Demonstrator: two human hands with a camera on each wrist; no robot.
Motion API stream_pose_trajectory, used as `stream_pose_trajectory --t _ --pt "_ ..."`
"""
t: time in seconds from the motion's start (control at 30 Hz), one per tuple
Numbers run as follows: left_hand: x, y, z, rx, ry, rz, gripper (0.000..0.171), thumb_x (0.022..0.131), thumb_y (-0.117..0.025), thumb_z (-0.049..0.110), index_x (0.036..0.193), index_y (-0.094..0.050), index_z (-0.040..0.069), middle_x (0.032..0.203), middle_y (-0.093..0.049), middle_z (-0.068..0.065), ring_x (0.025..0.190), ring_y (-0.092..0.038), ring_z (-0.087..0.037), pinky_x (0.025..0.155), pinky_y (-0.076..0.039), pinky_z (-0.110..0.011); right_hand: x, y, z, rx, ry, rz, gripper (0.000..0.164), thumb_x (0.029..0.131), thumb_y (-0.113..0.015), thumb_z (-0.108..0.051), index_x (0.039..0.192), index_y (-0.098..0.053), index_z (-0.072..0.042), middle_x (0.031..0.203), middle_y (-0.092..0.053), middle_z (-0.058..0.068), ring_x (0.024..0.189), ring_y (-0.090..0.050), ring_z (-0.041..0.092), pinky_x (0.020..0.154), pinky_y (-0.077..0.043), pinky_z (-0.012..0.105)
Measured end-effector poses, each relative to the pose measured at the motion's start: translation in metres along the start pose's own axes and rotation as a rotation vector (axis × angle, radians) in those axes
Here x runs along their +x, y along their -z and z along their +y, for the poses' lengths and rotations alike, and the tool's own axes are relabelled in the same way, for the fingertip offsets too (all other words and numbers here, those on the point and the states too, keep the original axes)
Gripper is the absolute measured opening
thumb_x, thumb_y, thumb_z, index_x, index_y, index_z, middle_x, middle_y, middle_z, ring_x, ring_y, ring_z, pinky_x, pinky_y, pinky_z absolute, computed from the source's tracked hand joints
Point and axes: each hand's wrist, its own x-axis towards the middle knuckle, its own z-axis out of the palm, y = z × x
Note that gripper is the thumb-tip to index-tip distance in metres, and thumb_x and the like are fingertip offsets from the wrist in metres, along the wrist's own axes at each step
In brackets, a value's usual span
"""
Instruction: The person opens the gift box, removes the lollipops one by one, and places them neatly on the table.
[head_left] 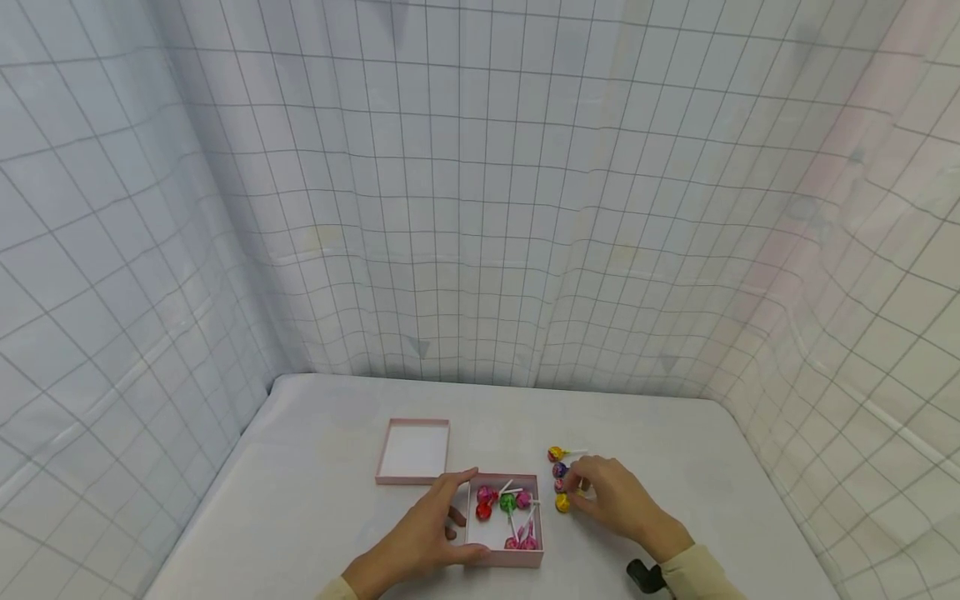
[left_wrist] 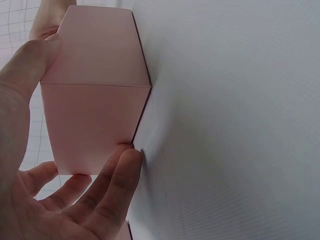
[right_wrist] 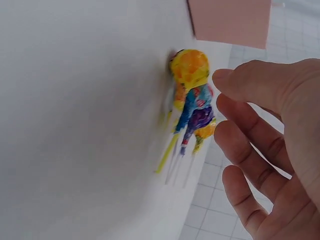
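Observation:
My left hand (head_left: 420, 533) holds a pink open-topped box (head_left: 504, 560), its thumb on the near wall and fingers along the left side; in the left wrist view thumb and fingers straddle a corner. Inside the box lie several wrapped lollipops, among them a green one (head_left: 507, 502) and a red one (head_left: 483, 510). To the right of the box my right hand (head_left: 615, 500) hovers at a row of lollipops. In the right wrist view, its parted fingers hold nothing, just beside a yellow lollipop (right_wrist: 190, 67) and a purple one (right_wrist: 200, 117).
The shallow pink-rimmed lid (head_left: 414, 450), white inside, lies on the table behind and left of the box. A white cloth covers the table (head_left: 315, 467). Grid-patterned curtains (head_left: 480, 250) hang at the back and both sides.

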Motion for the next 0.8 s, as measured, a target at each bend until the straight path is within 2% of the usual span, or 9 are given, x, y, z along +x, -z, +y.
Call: stream_pose_trajectory --t 0.17,0.4,0.5,0.67,0.8 --pt "0.001 0.000 0.000 -0.001 0.003 -0.002 0.117 0.089 -0.104 0.047 0.180 -0.039 0.016 0.160 -0.056 -0.010 0.102 -0.066 -0.007 0.086 -0.062 -0.021 0.003 0.002 -0.010 -0.013 0.087 0.056 0.023 0.096 -0.096 -0.007 0.104 -0.080 -0.021 0.105 -0.082 -0.012 0.092 -0.072 0.006 0.085 -0.061 0.029" --pt "0.000 0.001 0.001 -0.007 0.009 0.000 0.117 0.089 -0.105 0.046 0.180 -0.039 0.016 0.159 -0.057 -0.010 0.103 -0.066 -0.009 0.086 -0.062 -0.021 0.012 0.006 -0.026 -0.023 0.155 0.074 0.020 0.097 -0.095 -0.010 0.107 -0.081 -0.020 0.106 -0.080 -0.010 0.094 -0.077 0.014 0.089 -0.064 0.037" --pt "0.000 0.001 0.001 -0.018 0.011 -0.011 0.116 0.089 -0.104 0.046 0.180 -0.038 0.016 0.161 -0.056 -0.010 0.104 -0.066 -0.009 0.087 -0.062 -0.021 0.016 0.008 -0.033 -0.019 0.178 0.064 0.021 0.098 -0.095 -0.010 0.110 -0.081 -0.019 0.106 -0.079 -0.008 0.094 -0.077 0.015 0.089 -0.064 0.036" --pt "0.001 0.001 -0.001 -0.024 -0.002 -0.015 0.117 0.090 -0.104 0.047 0.181 -0.038 0.016 0.164 -0.055 -0.011 0.106 -0.067 -0.009 0.087 -0.062 -0.021 0.025 0.012 -0.047 -0.005 0.198 0.022 0.022 0.099 -0.094 -0.011 0.115 -0.082 -0.018 0.112 -0.079 -0.006 0.096 -0.075 0.015 0.085 -0.063 0.030" --pt "0.002 0.001 -0.003 -0.001 -0.021 -0.006 0.118 0.089 -0.103 0.051 0.180 -0.037 0.016 0.167 -0.054 -0.012 0.106 -0.068 -0.008 0.086 -0.061 -0.021 0.033 0.013 -0.058 0.006 0.222 -0.019 0.023 0.100 -0.093 -0.011 0.120 -0.083 -0.016 0.116 -0.080 -0.005 0.103 -0.076 0.012 0.090 -0.065 0.032"
